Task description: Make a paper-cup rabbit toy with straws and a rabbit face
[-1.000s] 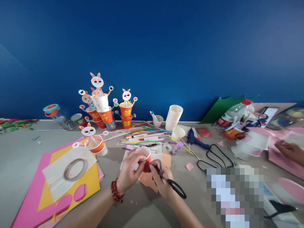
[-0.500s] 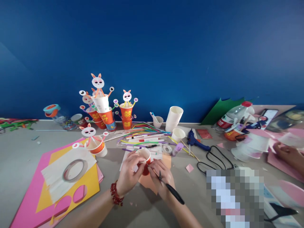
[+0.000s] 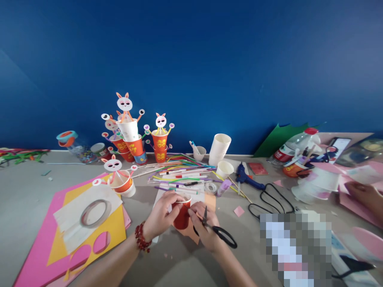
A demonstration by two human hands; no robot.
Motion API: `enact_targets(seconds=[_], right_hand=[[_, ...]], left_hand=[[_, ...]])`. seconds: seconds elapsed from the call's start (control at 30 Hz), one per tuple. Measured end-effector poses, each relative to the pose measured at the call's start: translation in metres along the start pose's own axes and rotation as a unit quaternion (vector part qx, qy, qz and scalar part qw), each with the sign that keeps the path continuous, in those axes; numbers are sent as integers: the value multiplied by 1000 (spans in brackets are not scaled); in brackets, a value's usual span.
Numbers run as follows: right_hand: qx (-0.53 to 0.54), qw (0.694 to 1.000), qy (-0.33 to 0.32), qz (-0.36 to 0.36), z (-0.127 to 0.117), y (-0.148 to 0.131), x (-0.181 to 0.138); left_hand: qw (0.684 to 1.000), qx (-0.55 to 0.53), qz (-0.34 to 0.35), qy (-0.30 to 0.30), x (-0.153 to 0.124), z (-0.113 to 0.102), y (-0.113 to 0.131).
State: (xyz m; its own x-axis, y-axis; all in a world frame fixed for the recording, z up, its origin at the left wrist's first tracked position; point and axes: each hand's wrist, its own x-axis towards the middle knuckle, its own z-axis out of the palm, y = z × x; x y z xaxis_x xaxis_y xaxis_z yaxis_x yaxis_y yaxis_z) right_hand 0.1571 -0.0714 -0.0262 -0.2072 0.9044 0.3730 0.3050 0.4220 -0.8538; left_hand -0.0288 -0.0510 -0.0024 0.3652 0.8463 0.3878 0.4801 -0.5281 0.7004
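Note:
My left hand (image 3: 163, 211), with a red bead bracelet at its wrist, grips the rim of a red paper cup (image 3: 182, 217) at the front middle of the table. The cup's white rim faces up and away from me. My right hand (image 3: 206, 227) is closed around black-handled scissors (image 3: 224, 236), whose blades point up past the fingers. Its thumb and fingertips are close against the cup's right side; whether they pinch the cup wall is hard to tell. Orange paper (image 3: 191, 233) and a white sheet (image 3: 157, 199) lie under the cup.
Rabbit-faced cup figures (image 3: 160, 139) stand at the back left. Markers (image 3: 185, 175) and pipe cleaners lie beyond my hands. A blue glue gun (image 3: 248, 178) with its cord (image 3: 278, 207) is to the right. Coloured sheets with a tape roll (image 3: 95, 213) lie left. A co-worker's hand (image 3: 365, 195) is at far right.
The cup has tilted so that more of its red side shows. My right hand has turned, and the scissors' blades and handle loops show more clearly.

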Motion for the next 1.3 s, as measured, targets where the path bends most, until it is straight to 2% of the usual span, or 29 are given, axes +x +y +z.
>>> enact_targets(seconds=[0.2,0.37,0.47,0.57,0.73,0.83,0.9,1.0,1.07,1.2,1.3], right_hand=[[-17,1000,2,-2,0,4,0],[-39,999,-17,-21,-12,2,-2],[-10,998,-62,-25,-17,-3,-4],[-5,995,-104,-1,-17,-4,-9],[-36,994,-104,24,-14,4,-21],[-40,991,-127,20,-16,7,-23],[-48,988,-144,11,-18,8,-23],[-65,985,-159,5,-19,8,-22],[-71,982,-174,8,-20,9,-22],[-76,981,-177,23,-27,9,-27],[-88,986,-130,54,-31,9,-34]], left_hand=[[991,105,79,-16,2,-4,3],[954,259,143,-43,-5,-3,2],[935,303,177,-49,-14,3,-2],[934,298,196,-23,-24,12,-9],[942,234,242,6,-43,22,-23],[955,204,216,15,-44,17,-29],[961,204,187,-23,-35,9,-31],[944,212,202,-151,-16,-1,-31],[936,207,206,-197,-6,-3,-30],[944,189,198,-186,-2,5,-32],[948,184,203,-160,-4,11,-33]])
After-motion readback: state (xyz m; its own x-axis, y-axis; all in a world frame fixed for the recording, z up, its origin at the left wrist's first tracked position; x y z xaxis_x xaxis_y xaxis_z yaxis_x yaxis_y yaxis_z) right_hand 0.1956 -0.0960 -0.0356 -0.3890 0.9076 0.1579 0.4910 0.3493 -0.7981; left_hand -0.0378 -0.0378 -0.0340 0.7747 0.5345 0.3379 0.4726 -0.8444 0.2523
